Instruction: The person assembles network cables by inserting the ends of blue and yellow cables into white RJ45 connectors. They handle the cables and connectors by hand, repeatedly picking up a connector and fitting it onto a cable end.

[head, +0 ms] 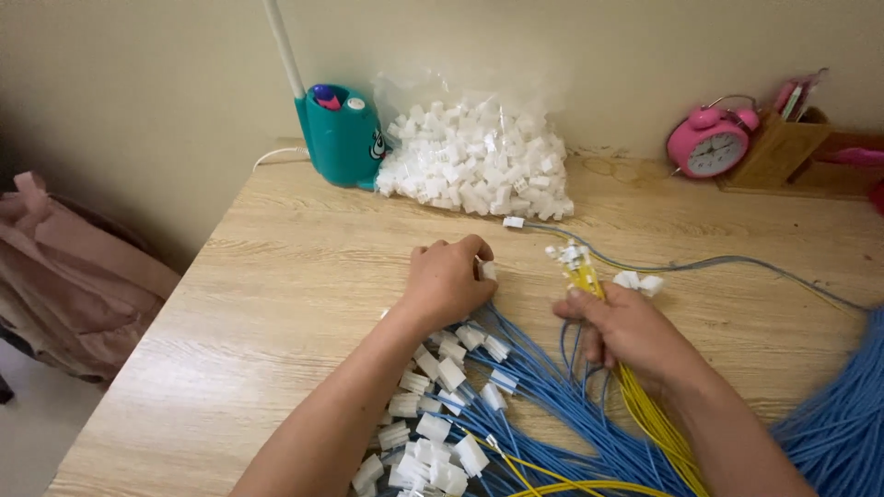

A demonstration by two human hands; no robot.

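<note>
Surface: a light wooden table (276,276) is being worked at, set against a plain beige wall.
Left hand (448,281): the fingers are being curled shut around a white connector (488,271), which is showing at the fingertips, just above the blue wires (562,396).
Right hand (626,331): a bundle of yellow wires (645,405) is being gripped in closed fingers, the white-tipped ends (571,255) being held up beyond the thumb.
Finished pieces: blue wires with white plugs (433,414) are being kept fanned out beneath the left forearm.
Loose parts: two white connectors (638,283) are lying just beside the right hand.
Supply: a clear bag of white connectors (479,166) is being kept at the back of the table.
Beside the bag: a teal holder (339,138) is standing touching it.
Far right: a pink alarm clock (711,143) is being kept by a wooden organiser (783,152).
</note>
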